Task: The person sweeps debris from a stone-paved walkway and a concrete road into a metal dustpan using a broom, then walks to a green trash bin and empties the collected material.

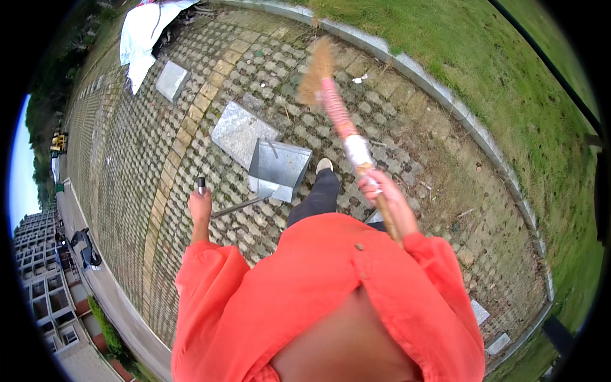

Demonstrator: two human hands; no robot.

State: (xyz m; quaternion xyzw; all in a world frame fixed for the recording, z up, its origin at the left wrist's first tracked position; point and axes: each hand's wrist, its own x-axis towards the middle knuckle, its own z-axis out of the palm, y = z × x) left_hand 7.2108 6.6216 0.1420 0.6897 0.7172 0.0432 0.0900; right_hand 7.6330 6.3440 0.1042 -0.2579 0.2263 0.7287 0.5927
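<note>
Sweeping gear over grass-block paving

Head view: left hand [200,205] is clenched round the dark handle tip of a grey metal long-handled dustpan [277,169], which rests on the paving just beside a grey stone slab [237,130]. Right hand [382,194] grasps a straw broom with pink-wrapped wooden handle [336,111], its bristles apparently lifted, blurred. A white sheet [143,32] lies well apart; a concrete kerb [420,73] borders the grass.

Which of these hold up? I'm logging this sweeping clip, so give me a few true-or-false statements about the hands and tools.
1. The right hand grips a broom. True.
2. The left hand is empty. False: it holds the dustpan handle.
3. The metal dustpan sits on the grass. False: it is over the paving.
4. The broom's bristles point away from the person. True.
5. Grass lies beyond a stone kerb. True.
</note>
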